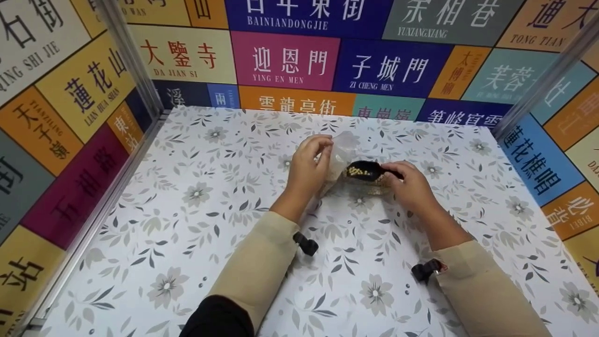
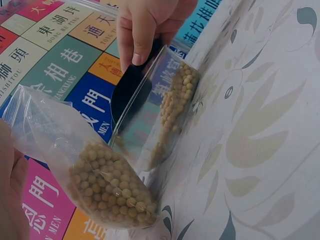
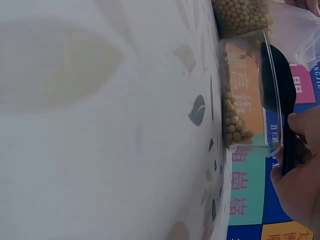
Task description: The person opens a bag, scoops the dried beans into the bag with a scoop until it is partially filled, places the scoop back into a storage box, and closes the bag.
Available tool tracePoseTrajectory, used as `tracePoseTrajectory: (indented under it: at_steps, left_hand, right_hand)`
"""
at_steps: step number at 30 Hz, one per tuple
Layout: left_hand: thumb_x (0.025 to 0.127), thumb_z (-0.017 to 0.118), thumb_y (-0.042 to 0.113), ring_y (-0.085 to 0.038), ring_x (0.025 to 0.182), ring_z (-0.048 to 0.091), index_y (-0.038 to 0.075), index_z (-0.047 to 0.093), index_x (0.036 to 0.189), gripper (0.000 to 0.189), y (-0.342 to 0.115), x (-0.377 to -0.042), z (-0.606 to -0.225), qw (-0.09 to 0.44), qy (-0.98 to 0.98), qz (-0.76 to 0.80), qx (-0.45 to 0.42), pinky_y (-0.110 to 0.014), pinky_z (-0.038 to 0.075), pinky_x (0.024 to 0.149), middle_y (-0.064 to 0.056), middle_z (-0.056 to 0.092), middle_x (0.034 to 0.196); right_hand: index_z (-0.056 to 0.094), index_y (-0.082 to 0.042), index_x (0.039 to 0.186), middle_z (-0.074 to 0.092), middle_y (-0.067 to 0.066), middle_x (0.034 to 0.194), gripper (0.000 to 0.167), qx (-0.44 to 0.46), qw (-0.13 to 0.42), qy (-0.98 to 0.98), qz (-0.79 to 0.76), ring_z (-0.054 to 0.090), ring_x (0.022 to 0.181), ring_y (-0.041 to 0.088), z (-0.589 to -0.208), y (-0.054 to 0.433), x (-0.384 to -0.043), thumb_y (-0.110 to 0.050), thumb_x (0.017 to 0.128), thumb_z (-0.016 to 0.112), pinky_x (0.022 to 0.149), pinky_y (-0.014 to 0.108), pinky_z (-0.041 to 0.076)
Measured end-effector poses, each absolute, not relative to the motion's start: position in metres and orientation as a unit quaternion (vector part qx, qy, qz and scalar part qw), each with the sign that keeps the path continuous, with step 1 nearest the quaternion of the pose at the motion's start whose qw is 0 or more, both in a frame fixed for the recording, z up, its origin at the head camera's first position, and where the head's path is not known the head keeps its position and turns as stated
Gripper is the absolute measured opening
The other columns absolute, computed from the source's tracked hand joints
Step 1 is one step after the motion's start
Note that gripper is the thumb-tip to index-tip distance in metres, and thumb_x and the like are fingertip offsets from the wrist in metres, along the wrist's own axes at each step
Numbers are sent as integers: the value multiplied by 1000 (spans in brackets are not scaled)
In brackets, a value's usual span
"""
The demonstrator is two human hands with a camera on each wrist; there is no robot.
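My left hand (image 1: 306,171) grips the upper part of a clear plastic bag (image 1: 344,149). Round tan beans, like soybeans, fill the bag's lower part (image 2: 112,185), which rests on the table. In my right hand (image 1: 414,187) is the handle of a black scoop (image 1: 366,171), pinched between thumb and fingers. Some beans lie in the scoop, which is held over a clear plastic box (image 2: 156,92) close beside the bag's mouth. More loose beans (image 3: 232,120) lie along the bottom of that box. The left fingertips are partly hidden in the wrist views.
A white cloth with grey flowers and leaves (image 1: 196,194) covers the table. Colourful panels with printed place names (image 1: 285,61) stand along the back and both sides, joined by metal corner posts (image 1: 135,51). Black clips (image 1: 306,245) sit at both sleeve cuffs.
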State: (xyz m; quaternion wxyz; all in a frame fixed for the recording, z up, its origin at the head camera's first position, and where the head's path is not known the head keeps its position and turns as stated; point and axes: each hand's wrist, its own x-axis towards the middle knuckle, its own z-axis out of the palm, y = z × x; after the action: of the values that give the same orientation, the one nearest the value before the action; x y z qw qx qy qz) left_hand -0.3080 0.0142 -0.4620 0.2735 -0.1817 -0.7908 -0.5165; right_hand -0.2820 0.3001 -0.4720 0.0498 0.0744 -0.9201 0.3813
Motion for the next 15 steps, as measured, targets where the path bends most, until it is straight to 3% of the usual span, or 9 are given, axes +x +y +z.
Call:
tracePoseTrajectory:
  at_steps: [15]
  left_hand:
    - [109,63,18,-13,126,69,11,74,114,14,14,-307,-460,268,-791,-518,-186,-15,55,108,-1,74,131]
  right_hand:
    - [67,-11,143,61,13,145,37,56,104,-917,381,57,137,32,-436,308,-280,-28,113,55,117,53,49]
